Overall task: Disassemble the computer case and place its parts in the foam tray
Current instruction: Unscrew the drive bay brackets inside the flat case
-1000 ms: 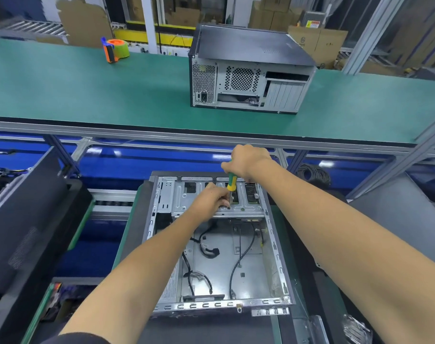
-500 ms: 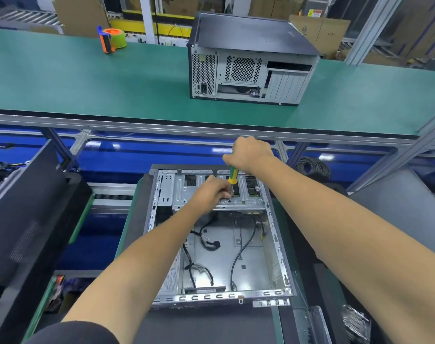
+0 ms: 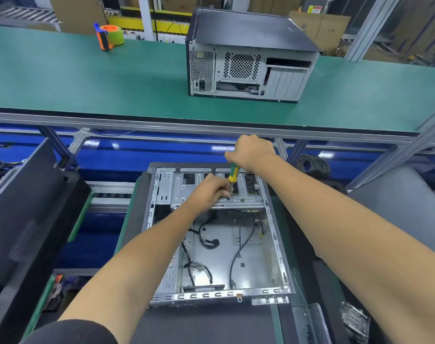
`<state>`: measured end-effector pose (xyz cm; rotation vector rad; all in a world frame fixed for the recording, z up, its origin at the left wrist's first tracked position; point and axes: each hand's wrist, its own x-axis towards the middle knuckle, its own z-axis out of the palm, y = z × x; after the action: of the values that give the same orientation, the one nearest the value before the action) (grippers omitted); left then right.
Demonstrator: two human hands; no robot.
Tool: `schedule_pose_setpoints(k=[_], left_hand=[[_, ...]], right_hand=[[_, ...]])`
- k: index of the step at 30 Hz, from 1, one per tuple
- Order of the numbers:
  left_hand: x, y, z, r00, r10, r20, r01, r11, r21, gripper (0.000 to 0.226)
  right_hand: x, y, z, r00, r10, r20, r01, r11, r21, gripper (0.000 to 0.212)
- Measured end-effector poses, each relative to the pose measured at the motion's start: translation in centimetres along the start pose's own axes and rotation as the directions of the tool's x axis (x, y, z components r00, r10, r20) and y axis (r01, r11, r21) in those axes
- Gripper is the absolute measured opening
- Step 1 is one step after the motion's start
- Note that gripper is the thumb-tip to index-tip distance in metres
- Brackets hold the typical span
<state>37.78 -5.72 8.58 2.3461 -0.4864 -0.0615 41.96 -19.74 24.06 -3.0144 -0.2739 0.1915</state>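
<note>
An open computer case (image 3: 276,247) lies on its side in front of me, its bare metal floor and loose black cables (image 3: 236,256) showing. A metal drive bracket (image 3: 179,192) spans its far end. My right hand (image 3: 251,151) grips a green and yellow screwdriver (image 3: 234,173), held upright with its tip down on the bracket. My left hand (image 3: 211,191) rests on the bracket and its fingertips pinch the screwdriver's shaft near the tip. The tip and the screw are hidden by my fingers.
A second, closed computer case (image 3: 248,55) stands on the green conveyor belt (image 3: 87,80) beyond. An orange tape dispenser (image 3: 109,36) sits far left on that belt. Black foam (image 3: 30,219) rises at my left; a grey panel (image 3: 405,209) lies at right.
Both hands stay on the screwdriver at the bracket; my right hand has turned slightly on the handle. The view has shifted a little.
</note>
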Motion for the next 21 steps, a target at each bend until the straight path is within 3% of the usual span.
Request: schedule_pose_setpoints(k=[15, 21], left_hand=[[-0.1, -0.1, 0.0, 1.0, 0.019, 0.007, -0.019, 1.0, -0.001, 0.008], [-0.2, -0.2, 0.0, 1.0, 0.012, 0.013, -0.012, 1.0, -0.01, 0.013]], right_hand=[[-0.2, -0.8, -0.1, 0.999, 0.024, 0.03, -0.024, 1.0, -0.002, 0.028], [-0.3, -0.5, -1.0, 0.967, -0.056, 0.248, 0.027, 0.993, 0.119, 0.021]])
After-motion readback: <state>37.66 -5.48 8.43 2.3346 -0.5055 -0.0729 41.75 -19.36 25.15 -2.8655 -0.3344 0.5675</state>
